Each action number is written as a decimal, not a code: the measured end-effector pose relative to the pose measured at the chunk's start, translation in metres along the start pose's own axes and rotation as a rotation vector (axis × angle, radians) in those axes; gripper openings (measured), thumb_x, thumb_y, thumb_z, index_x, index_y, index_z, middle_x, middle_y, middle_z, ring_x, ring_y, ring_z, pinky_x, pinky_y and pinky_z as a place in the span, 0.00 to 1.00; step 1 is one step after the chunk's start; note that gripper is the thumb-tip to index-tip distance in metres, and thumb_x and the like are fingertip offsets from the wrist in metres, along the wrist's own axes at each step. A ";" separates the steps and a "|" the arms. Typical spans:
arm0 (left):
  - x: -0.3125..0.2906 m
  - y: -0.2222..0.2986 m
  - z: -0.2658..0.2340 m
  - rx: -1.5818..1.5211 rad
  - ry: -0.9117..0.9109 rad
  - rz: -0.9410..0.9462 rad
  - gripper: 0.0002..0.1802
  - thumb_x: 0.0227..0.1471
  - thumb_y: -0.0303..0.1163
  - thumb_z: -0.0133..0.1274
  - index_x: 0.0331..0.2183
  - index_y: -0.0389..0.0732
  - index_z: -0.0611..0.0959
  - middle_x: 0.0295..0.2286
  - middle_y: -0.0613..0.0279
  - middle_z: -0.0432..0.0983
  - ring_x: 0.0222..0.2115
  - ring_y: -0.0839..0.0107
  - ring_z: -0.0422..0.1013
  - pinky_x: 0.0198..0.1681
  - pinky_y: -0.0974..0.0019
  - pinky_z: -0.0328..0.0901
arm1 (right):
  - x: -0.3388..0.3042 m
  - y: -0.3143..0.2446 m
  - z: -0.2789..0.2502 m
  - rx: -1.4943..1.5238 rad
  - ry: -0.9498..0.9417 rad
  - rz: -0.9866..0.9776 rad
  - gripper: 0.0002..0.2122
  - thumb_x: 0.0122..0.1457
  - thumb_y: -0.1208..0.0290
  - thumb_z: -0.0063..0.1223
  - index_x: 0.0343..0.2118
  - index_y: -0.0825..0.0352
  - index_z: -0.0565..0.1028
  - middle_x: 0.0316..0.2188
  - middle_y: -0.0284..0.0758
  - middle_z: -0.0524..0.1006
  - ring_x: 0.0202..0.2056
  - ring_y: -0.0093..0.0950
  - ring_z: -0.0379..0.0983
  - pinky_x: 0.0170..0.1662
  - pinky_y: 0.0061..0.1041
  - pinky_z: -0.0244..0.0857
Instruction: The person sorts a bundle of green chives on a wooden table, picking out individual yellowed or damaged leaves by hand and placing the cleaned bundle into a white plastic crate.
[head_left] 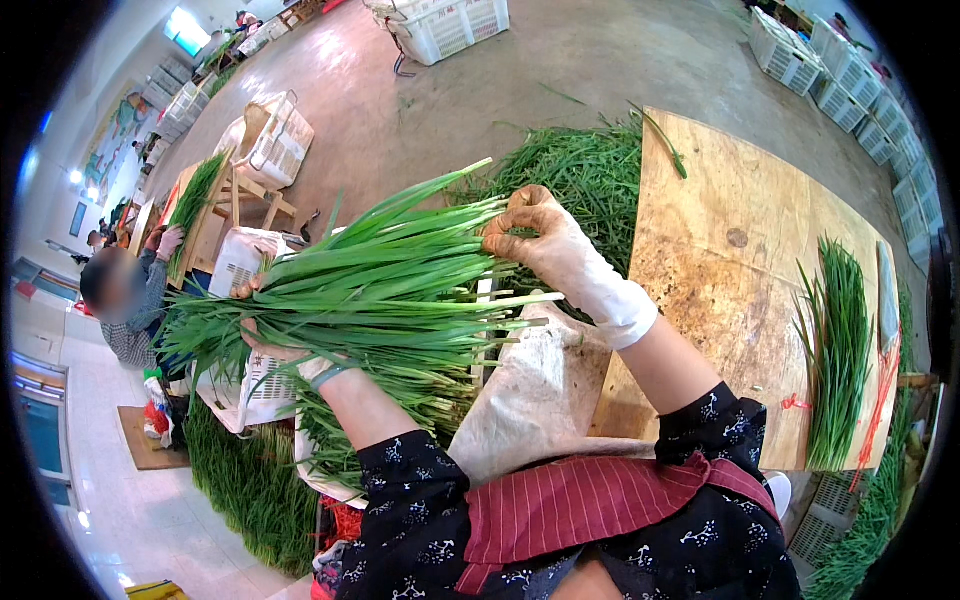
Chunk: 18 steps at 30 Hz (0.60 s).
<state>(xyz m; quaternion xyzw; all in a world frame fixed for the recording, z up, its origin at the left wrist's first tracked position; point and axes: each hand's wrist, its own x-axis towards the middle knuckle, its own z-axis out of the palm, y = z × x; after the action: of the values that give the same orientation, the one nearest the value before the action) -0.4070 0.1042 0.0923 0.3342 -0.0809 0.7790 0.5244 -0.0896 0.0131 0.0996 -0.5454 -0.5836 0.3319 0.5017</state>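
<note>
A big bunch of garlic chives (pixel 380 270) lies across my left hand (pixel 285 350), its leaf tips pointing left and its pale stem ends right. My left fingers are closed round the leaves, which partly cover them. In a stained white glove, my right hand (pixel 545 240) pinches at the stem ends on the upper right side of the bunch. Below the bunch, more chives (pixel 420 400) lie stacked, stems to the right. A soiled pale cloth (pixel 530 380) hangs between them and the wooden board on my right.
On the wooden board (pixel 720 250) lie a small chive bundle (pixel 840 360) and red ties (pixel 885 400). Loose green leaves (pixel 570 180) are heaped beyond it. White crates (pixel 270 140) stand on the floor. At the left, a person (pixel 130 300) handles chives at another board.
</note>
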 end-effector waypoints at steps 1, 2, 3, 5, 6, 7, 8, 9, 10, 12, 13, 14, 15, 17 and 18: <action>0.000 0.000 -0.002 -0.048 -0.003 -0.028 0.17 0.49 0.35 0.48 0.40 0.37 0.71 0.37 0.61 0.69 0.43 0.66 0.62 0.51 0.62 0.58 | -0.003 0.001 0.002 0.179 0.021 -0.015 0.09 0.47 0.63 0.61 0.29 0.63 0.80 0.35 0.35 0.68 0.43 0.30 0.63 0.48 0.27 0.58; 0.000 0.000 -0.004 -0.098 -0.006 -0.056 0.17 0.48 0.35 0.48 0.40 0.37 0.71 0.37 0.61 0.69 0.43 0.66 0.62 0.52 0.61 0.58 | -0.005 0.001 0.004 0.332 0.023 0.001 0.10 0.47 0.63 0.61 0.29 0.63 0.79 0.35 0.34 0.68 0.43 0.29 0.62 0.48 0.27 0.57; 0.000 -0.001 -0.006 -0.090 -0.023 -0.050 0.17 0.48 0.35 0.49 0.40 0.37 0.71 0.37 0.62 0.68 0.44 0.66 0.62 0.52 0.61 0.57 | -0.008 0.001 0.005 0.448 0.027 0.049 0.10 0.47 0.64 0.61 0.29 0.64 0.79 0.35 0.34 0.68 0.43 0.28 0.62 0.48 0.27 0.57; -0.001 -0.002 -0.011 -0.079 -0.034 -0.065 0.17 0.47 0.35 0.51 0.40 0.41 0.73 0.38 0.65 0.69 0.44 0.67 0.63 0.52 0.58 0.58 | -0.013 -0.001 0.006 0.707 0.016 0.120 0.12 0.51 0.64 0.59 0.34 0.65 0.76 0.34 0.30 0.70 0.41 0.25 0.63 0.48 0.25 0.56; -0.001 -0.002 -0.012 -0.076 -0.029 -0.085 0.17 0.46 0.35 0.54 0.41 0.45 0.74 0.40 0.68 0.70 0.44 0.68 0.64 0.52 0.54 0.58 | -0.015 -0.003 0.004 0.889 0.005 0.229 0.12 0.51 0.63 0.58 0.36 0.65 0.75 0.33 0.30 0.71 0.41 0.24 0.63 0.48 0.24 0.57; -0.001 -0.002 -0.013 -0.074 -0.023 -0.106 0.18 0.45 0.36 0.57 0.41 0.50 0.75 0.41 0.71 0.71 0.44 0.68 0.66 0.51 0.50 0.59 | -0.016 -0.003 0.000 1.101 -0.045 0.274 0.13 0.52 0.63 0.57 0.37 0.65 0.75 0.33 0.30 0.72 0.40 0.24 0.64 0.49 0.24 0.57; -0.002 -0.002 -0.013 -0.186 0.005 -0.143 0.17 0.45 0.36 0.56 0.41 0.50 0.75 0.41 0.71 0.71 0.44 0.68 0.66 0.51 0.50 0.59 | -0.017 -0.003 -0.008 1.191 -0.067 0.247 0.16 0.57 0.70 0.51 0.46 0.71 0.68 0.37 0.33 0.74 0.42 0.24 0.68 0.48 0.23 0.61; -0.003 -0.001 -0.014 -0.293 0.015 -0.186 0.17 0.46 0.37 0.56 0.41 0.50 0.75 0.42 0.71 0.71 0.44 0.68 0.65 0.51 0.49 0.59 | -0.013 -0.002 -0.013 1.181 -0.033 0.187 0.14 0.56 0.70 0.51 0.44 0.71 0.69 0.37 0.34 0.73 0.42 0.25 0.68 0.48 0.24 0.62; -0.003 0.000 -0.013 -0.270 -0.032 -0.167 0.16 0.47 0.40 0.54 0.40 0.50 0.76 0.41 0.69 0.71 0.43 0.66 0.66 0.51 0.49 0.59 | -0.010 0.001 -0.024 1.111 0.101 0.189 0.14 0.56 0.69 0.51 0.43 0.71 0.70 0.37 0.35 0.74 0.42 0.26 0.68 0.47 0.25 0.63; -0.008 0.003 -0.011 -0.234 0.030 -0.111 0.12 0.50 0.35 0.49 0.39 0.46 0.75 0.39 0.68 0.70 0.44 0.69 0.65 0.53 0.58 0.58 | -0.001 0.013 -0.054 1.129 0.245 0.024 0.13 0.57 0.67 0.51 0.41 0.70 0.71 0.37 0.36 0.74 0.41 0.28 0.69 0.47 0.26 0.63; -0.010 0.003 -0.010 -0.147 0.006 -0.078 0.11 0.51 0.34 0.48 0.39 0.46 0.75 0.38 0.68 0.70 0.43 0.70 0.65 0.52 0.59 0.59 | 0.005 0.022 -0.070 1.178 0.325 -0.081 0.13 0.57 0.66 0.51 0.41 0.70 0.71 0.36 0.37 0.74 0.40 0.28 0.69 0.48 0.26 0.63; -0.012 0.004 -0.009 -0.060 -0.009 -0.051 0.10 0.53 0.33 0.46 0.38 0.46 0.75 0.37 0.68 0.70 0.42 0.72 0.66 0.52 0.61 0.60 | 0.015 0.029 -0.086 0.895 0.501 -0.068 0.13 0.56 0.65 0.52 0.39 0.68 0.72 0.36 0.37 0.74 0.42 0.28 0.68 0.48 0.27 0.61; -0.012 0.005 -0.008 -0.071 -0.015 -0.076 0.10 0.53 0.33 0.46 0.38 0.47 0.75 0.37 0.67 0.71 0.41 0.72 0.67 0.52 0.61 0.60 | 0.020 0.036 -0.093 0.606 0.726 -0.027 0.13 0.54 0.63 0.53 0.38 0.66 0.73 0.37 0.37 0.74 0.43 0.28 0.67 0.48 0.28 0.60; -0.013 0.007 -0.007 -0.097 -0.033 -0.149 0.10 0.53 0.35 0.46 0.38 0.47 0.75 0.36 0.66 0.72 0.40 0.72 0.68 0.51 0.61 0.61 | 0.018 0.043 -0.097 -0.414 0.692 0.131 0.14 0.53 0.64 0.54 0.41 0.65 0.73 0.40 0.40 0.74 0.45 0.32 0.67 0.49 0.31 0.60; -0.014 0.007 -0.007 -0.091 -0.030 -0.152 0.10 0.52 0.35 0.47 0.38 0.47 0.75 0.36 0.66 0.72 0.40 0.72 0.68 0.50 0.61 0.61 | 0.017 0.043 -0.093 -0.900 0.624 0.289 0.15 0.53 0.64 0.55 0.42 0.64 0.72 0.42 0.42 0.73 0.45 0.34 0.67 0.50 0.32 0.60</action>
<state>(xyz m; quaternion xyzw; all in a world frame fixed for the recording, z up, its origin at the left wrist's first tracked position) -0.4132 0.0942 0.0799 0.3268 -0.0983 0.7275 0.5952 0.0126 0.0225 0.0892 -0.8522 -0.4111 -0.0610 0.3178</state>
